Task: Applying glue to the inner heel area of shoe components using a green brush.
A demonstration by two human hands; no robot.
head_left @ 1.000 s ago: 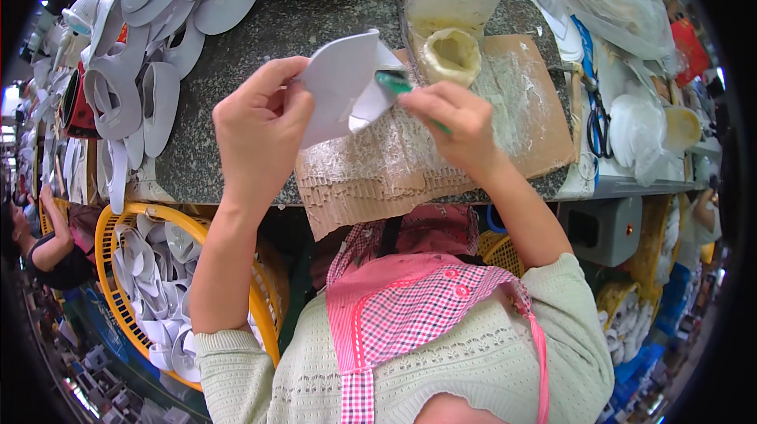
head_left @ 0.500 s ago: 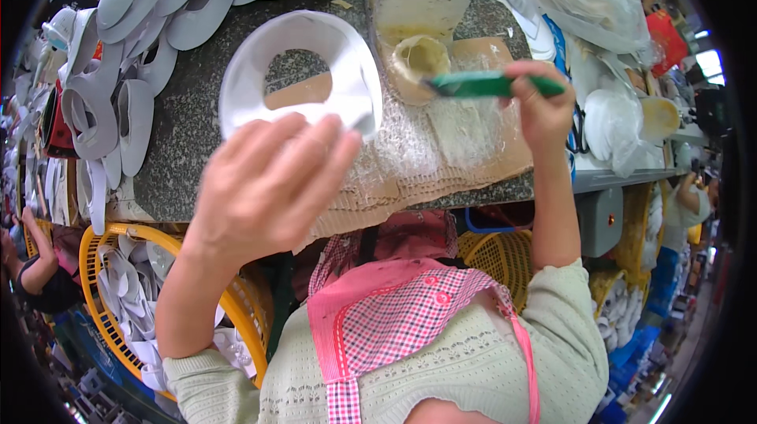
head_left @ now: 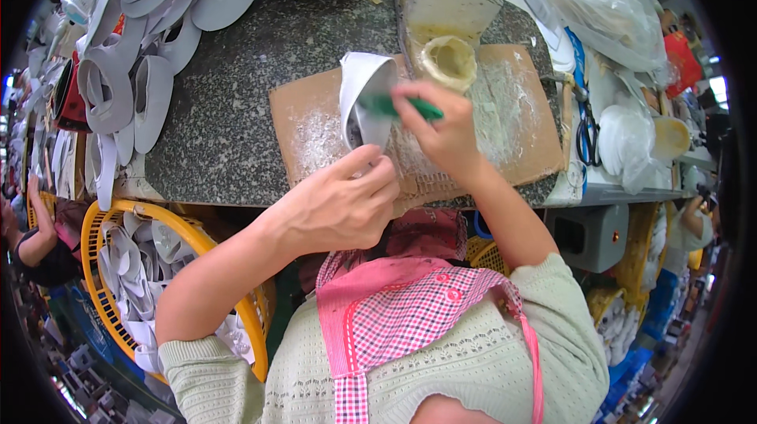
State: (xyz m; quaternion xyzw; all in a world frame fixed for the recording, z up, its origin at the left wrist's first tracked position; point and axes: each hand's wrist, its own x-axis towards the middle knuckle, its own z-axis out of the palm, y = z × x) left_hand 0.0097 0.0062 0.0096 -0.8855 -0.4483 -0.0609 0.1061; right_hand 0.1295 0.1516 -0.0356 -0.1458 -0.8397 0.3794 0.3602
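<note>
My left hand (head_left: 343, 199) pinches the near end of a white shoe upper (head_left: 367, 67). The upper is held on edge, bent into a narrow loop, over a glue-smeared cardboard sheet (head_left: 520, 112). In my right hand (head_left: 441, 126) is a green-handled brush (head_left: 426, 108). Its head, blurred by motion, is at the upper's inner side; whether the bristles touch it I cannot tell. Just beyond my right hand, a crusted yellowish glue container (head_left: 449, 63) has its round mouth facing me.
Many white uppers (head_left: 229, 0) lie overlapped along the table's far left. A yellow basket (head_left: 206, 236) of white pieces stands below at left. Scissors (head_left: 587, 134), a clear plastic bag (head_left: 603, 6) and a grey box (head_left: 587, 236) are at right.
My left hand has brought the upper nearer and to the right, turning it on edge. The brush in my right hand has moved left from the glue container to the upper.
</note>
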